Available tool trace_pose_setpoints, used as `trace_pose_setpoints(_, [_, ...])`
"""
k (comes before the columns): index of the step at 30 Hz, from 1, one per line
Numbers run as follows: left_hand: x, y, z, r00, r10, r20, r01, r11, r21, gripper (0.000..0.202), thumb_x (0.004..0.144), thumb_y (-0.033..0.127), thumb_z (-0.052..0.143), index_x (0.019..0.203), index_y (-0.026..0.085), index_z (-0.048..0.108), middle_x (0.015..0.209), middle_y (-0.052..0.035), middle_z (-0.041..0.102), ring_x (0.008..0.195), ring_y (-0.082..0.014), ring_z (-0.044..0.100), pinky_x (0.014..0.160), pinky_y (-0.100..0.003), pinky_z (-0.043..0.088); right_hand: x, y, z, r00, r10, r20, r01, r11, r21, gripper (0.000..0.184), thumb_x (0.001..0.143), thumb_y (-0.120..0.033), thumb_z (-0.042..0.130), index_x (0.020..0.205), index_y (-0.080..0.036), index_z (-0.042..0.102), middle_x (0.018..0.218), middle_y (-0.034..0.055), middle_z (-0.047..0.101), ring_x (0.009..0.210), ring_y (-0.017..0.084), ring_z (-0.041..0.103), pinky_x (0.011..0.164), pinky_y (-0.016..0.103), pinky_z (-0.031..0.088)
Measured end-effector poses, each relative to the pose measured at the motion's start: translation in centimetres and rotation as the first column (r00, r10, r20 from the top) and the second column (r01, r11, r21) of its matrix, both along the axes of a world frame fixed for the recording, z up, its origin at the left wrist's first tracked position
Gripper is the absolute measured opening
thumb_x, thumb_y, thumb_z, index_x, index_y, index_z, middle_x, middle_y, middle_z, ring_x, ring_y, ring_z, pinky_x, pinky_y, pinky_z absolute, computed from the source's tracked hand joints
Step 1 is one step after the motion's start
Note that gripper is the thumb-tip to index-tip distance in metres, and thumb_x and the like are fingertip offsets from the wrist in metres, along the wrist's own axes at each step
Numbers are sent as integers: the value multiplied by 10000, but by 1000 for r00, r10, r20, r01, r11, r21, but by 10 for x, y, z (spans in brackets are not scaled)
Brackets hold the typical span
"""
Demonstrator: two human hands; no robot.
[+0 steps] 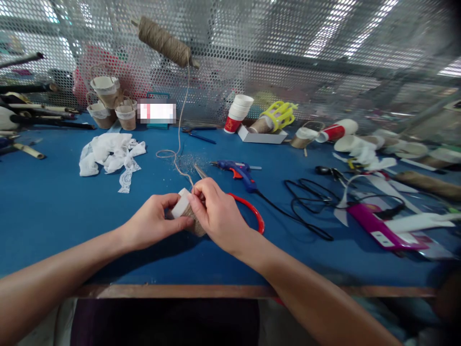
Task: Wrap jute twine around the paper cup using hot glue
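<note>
My left hand (pixel 153 222) is closed round a small white paper cup (pixel 182 207) partly wrapped in brown jute twine, held low over the blue table (pixel 54 206). My right hand (pixel 216 214) grips the same cup from the right, its fingertips pinching the twine (pixel 179 139) against the cup's side. The twine runs up from the cup to a spool (pixel 163 42) fixed on the perforated metal screen. Red-handled scissors (pixel 252 211) lie under my right hand, their blades pointing away past the cup.
A blue glue gun (pixel 239 172) with a black cord (pixel 306 206) lies right of the cup. White lace (pixel 111 156) is at the left, finished twine-wrapped cups (pixel 108 103) behind it. Stacked paper cups (pixel 237 113), pliers (pixel 198 132), black scissors (pixel 329 172) and a purple packet (pixel 374 226) crowd the right.
</note>
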State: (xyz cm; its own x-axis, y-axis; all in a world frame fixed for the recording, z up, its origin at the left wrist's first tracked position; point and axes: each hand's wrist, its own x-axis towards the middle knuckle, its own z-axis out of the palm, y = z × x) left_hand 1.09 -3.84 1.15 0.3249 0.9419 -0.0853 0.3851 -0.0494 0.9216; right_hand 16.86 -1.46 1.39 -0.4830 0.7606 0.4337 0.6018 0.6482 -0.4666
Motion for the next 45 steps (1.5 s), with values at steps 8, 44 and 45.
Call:
trace_pose_setpoints(8, [-1,1,5,999,1,-38,1,999,50,173,681,289,577,695,123,534,634,29,480,597,-111,431,562,-217,355,5,5,2,990,5,-139,-25,989,-145,106,863,-270,382,829,-187,439,791,37,504,705,131,489,641,278,417])
trace_pose_setpoints(44, [-6,4,6,991,-36,131,39,999,-18,142,732,269,509,673,140,495,633,26,460,616,-107,410,576,-219,344,0,0,-1,1000,0,-2,0,1000,-10,104,858,-235,349,771,-188,382,786,59,472,672,146,468,609,284,406])
trace_pose_setpoints(45, [-6,4,6,991,-31,130,34,999,-22,136,730,262,507,669,141,490,632,27,459,615,-106,408,576,-218,344,0,0,-1,1000,-3,-3,3,1000,-9,105,858,-235,349,770,-188,383,785,57,471,670,145,467,605,281,406])
